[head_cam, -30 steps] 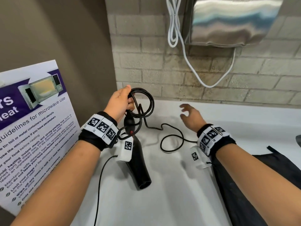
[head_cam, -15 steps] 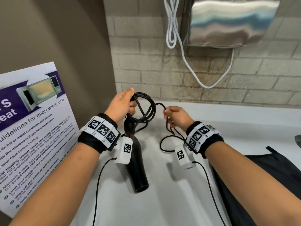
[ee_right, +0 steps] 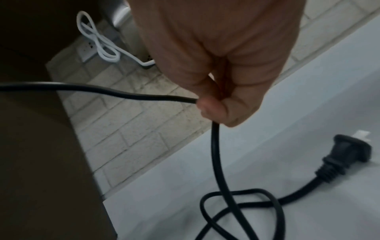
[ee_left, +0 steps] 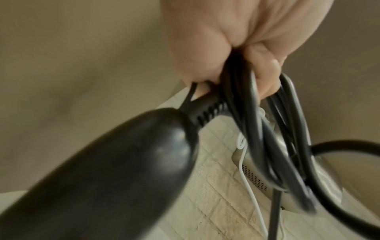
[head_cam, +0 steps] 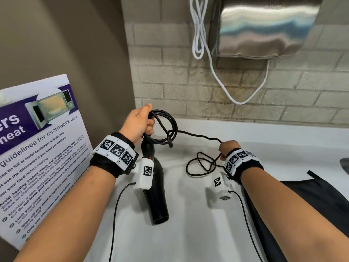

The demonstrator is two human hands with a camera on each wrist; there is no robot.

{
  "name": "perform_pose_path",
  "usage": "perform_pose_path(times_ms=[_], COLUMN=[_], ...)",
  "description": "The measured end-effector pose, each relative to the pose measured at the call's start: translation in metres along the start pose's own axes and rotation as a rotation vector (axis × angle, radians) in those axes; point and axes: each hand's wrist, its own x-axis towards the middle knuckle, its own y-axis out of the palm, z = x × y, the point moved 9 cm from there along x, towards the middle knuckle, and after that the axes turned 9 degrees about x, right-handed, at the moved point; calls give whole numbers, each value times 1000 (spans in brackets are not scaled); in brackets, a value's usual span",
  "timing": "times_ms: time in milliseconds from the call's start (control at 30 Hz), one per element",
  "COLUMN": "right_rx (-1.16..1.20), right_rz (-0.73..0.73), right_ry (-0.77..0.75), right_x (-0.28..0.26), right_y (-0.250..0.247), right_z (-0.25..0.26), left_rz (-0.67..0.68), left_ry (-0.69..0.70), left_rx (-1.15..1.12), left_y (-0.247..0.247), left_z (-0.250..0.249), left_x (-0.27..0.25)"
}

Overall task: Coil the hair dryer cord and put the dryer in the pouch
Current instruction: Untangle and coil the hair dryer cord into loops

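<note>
Hanging from the left hand (head_cam: 138,122), the hair dryer (head_cam: 157,188) is a smooth, glossy black tube with a rounded rear end and an open round nozzle resting on the white countertop (head_cam: 188,233). A ribbed rubber strain relief (ee_left: 207,112) joins it to the cord (head_cam: 200,137), a round matte black cable. The left hand's curled fingers clasp several gathered loops of that cord just above the dryer. One strand runs rightwards to the right hand (head_cam: 227,149), whose thumb and fingers pinch it; below, the slack lies in loose overlapping loops on the counter, ending in a moulded black plug (ee_right: 349,152) with flat metal prongs. A dark fabric pouch (head_cam: 311,201) lies flat at the right edge. Behind rises a rough pale brick wall (head_cam: 170,82) bearing a brushed-steel hand dryer (head_cam: 264,27) and a looped white cable (head_cam: 197,35). A laminated microwave poster (head_cam: 41,148) leans at left.
</note>
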Motion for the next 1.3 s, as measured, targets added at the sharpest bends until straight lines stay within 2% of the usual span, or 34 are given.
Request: perform_pose_path(times_ms=[167,233,300,333,400,467,533,633,733,800,833,967,1100,1200,1300], right_rx=[-234,-317,-387,-375,-280,-80,191,542,555,537,561,665,743,840,872], right_rz=[51,136,198,178,29,-91,-73,213,439,474,439,145,-60,-118,-138], right_ry=[5,37,-23,-38,-70,-233,-483,-824,-939,-926,-879,-713,-593,-505,-514], right_x=[-2,0,-4,-5,-8,-17,-32,-75,-104,-102,-95,-60,-40,-31,-31], right_y=[10,20,25,24,7,-7,-9,0,12,15,11,-6,-22,-34,-34], right_z=[-23,-30,-24,-18,-1,27,61,111,136,135,132,125,127,120,118], left_rz=[-8,-11,-23,-26,-18,3,17,25,33,49,58,101,126,131,123], left_ry=[0,-5,-12,-14,-6,2,9,24,37,36,32,43,64,65,64], left_rx=[-17,-37,-48,-47,-36,-19,10,40,48,44,48,128,151,146,149], left_y=[5,8,10,10,12,15,19,23,22,21,20,23,29,30,30], left_z=[-2,-1,-1,-1,0,-1,-2,-3,-3,-3,-4,-6,-9,-9,-8], left_x=[-1,-2,-1,0,2,2,2,2,3,3,3,-1,-1,-1,0])
